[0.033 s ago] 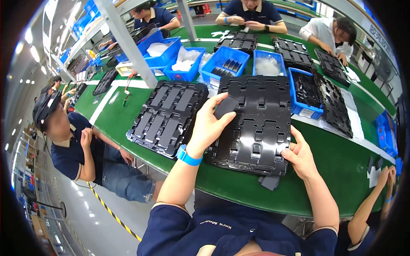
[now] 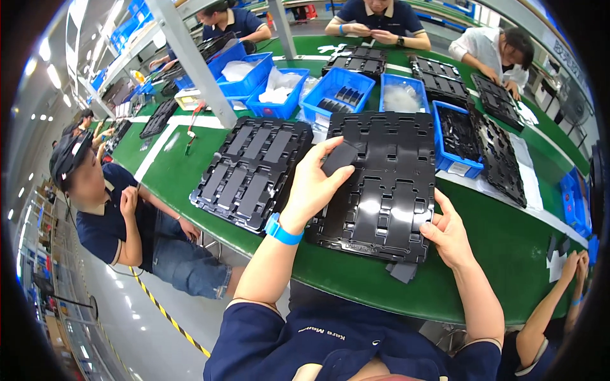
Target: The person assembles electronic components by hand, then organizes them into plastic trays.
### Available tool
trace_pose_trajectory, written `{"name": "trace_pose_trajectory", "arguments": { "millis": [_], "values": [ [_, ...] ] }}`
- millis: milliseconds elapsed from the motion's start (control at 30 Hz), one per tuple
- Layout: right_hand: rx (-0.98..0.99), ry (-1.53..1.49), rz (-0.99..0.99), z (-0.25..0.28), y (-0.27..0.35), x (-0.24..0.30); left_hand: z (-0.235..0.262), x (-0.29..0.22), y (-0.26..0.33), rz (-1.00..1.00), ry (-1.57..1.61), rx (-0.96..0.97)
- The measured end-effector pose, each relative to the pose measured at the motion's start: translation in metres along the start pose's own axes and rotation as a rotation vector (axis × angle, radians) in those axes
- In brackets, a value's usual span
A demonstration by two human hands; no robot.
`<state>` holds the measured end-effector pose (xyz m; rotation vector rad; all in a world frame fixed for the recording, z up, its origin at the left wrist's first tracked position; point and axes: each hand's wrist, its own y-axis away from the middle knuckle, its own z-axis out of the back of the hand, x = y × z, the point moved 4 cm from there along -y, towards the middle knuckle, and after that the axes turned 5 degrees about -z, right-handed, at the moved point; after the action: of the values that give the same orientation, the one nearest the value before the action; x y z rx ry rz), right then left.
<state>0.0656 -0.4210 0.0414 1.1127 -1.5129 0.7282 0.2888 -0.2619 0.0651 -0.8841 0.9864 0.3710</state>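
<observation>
In front of me a black plastic tray with moulded pockets (image 2: 394,166) rests on the bench, its shiny surface facing up. My left hand (image 2: 310,184), a blue band at its wrist, pinches a thin dark grey rectangular piece (image 2: 340,157) between thumb and fingers over the tray's upper left part. My right hand (image 2: 447,230) grips the tray's right edge, thumb on top and fingers along the side. Left of it lies a second black tray (image 2: 251,174) with dark grey rectangular pieces in its pockets. Dark grey loose pieces (image 2: 403,273) stick out by the near tray's front edge.
Beyond the trays stand blue bins, one with dark strips (image 2: 337,92), one with white material (image 2: 277,95), one with black parts (image 2: 459,141). A grey post (image 2: 194,63) rises at the back left. A person (image 2: 101,197) sits at my left; others work across the green bench (image 2: 330,289).
</observation>
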Motion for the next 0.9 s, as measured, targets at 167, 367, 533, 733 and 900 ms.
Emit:
{"name": "trace_pose_trajectory", "arguments": {
  "millis": [167,367,533,733,900],
  "values": [
    [0.054,0.015,-0.074,-0.004,0.001,-0.005,-0.003,-0.009,0.001,-0.028,0.018,0.031],
    [0.059,0.006,-0.077,-0.003,-0.002,-0.006,-0.006,-0.008,0.002,-0.041,-0.025,0.059],
    [0.025,-0.004,-0.031,0.001,-0.002,-0.002,-0.006,-0.008,0.002,-0.123,-0.099,0.054],
    [0.028,-0.012,0.013,-0.003,-0.001,0.0,0.002,-0.021,0.005,-0.12,-0.035,0.021],
    [0.033,0.024,0.058,-0.009,-0.008,-0.001,0.033,-0.048,0.021,-0.3,-0.181,-0.156]
  ]
}}
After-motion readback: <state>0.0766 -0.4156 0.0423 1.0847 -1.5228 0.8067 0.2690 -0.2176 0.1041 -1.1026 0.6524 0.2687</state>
